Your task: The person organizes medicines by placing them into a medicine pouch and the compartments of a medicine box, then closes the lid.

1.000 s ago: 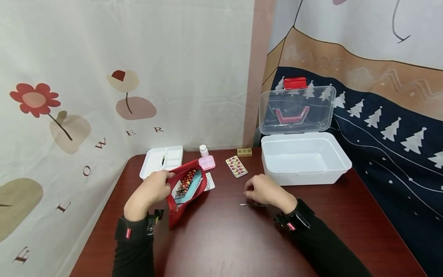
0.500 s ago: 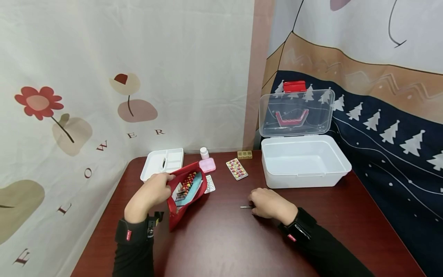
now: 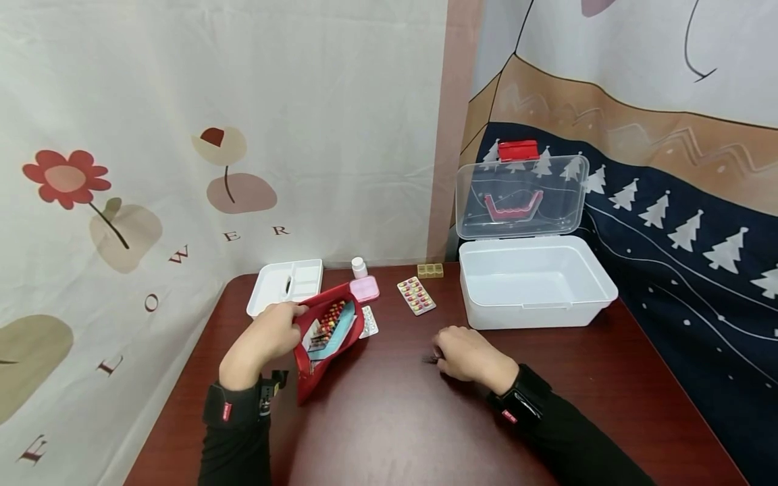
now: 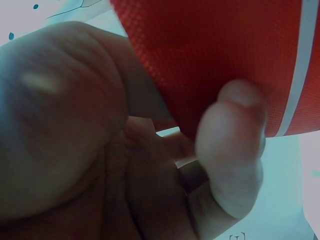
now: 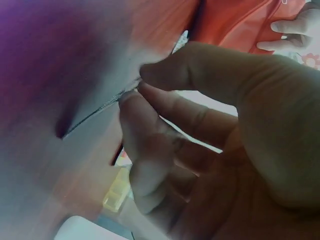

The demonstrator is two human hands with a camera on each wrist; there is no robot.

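My left hand (image 3: 270, 334) grips the upper left edge of a red fabric pouch (image 3: 310, 382), which stands tilted with its mouth spread. Inside show a blister pack of red and yellow capsules (image 3: 331, 317) and a light blue packet (image 3: 340, 331). Up close in the left wrist view, fingers lie against the pouch's red cloth (image 4: 215, 45). To the right, my right hand (image 3: 469, 352) is low over the table. Its thumb and fingertips pinch one end of a thin, dark metal tool (image 5: 95, 112), whose other end points away to the left.
Behind the pouch are a white divided case (image 3: 306, 273), a white bottle (image 3: 359, 268), a pink case (image 3: 365, 289) and a silver blister pack (image 3: 369, 322). A capsule blister pack (image 3: 416, 295) and yellow pillbox (image 3: 430, 271) lie mid-back. A lidded white box (image 3: 535, 316) stands open at right.
My right hand has shifted slightly right and taken the thin metal tool from the table between its fingertips; the tool now looks darker and blurred. The left hand and pouch stay put.
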